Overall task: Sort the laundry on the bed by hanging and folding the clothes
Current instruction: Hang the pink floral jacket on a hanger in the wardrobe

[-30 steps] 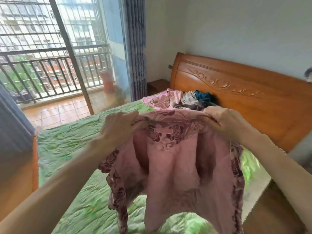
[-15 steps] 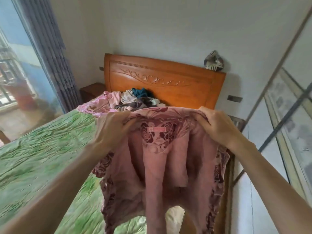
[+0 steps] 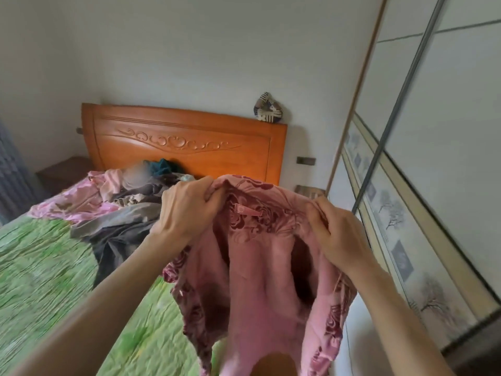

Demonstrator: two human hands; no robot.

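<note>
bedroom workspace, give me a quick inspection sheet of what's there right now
surface: bed with a green crinkled cover, wooden headboard at the far end
job's things: pink floral garment held up in the air by its collar, inside facing the camera; laundry pile of pink, grey and teal clothes lying near the headboard
clutter: small striped object sitting on the headboard's right corner
grippers: left hand and right hand each grip the garment's top edge, fingers curled round the fabric
cables: nothing seen
surroundings: pale wall; sliding wardrobe doors with a tree-print band on the right; curtain at the left edge
</note>
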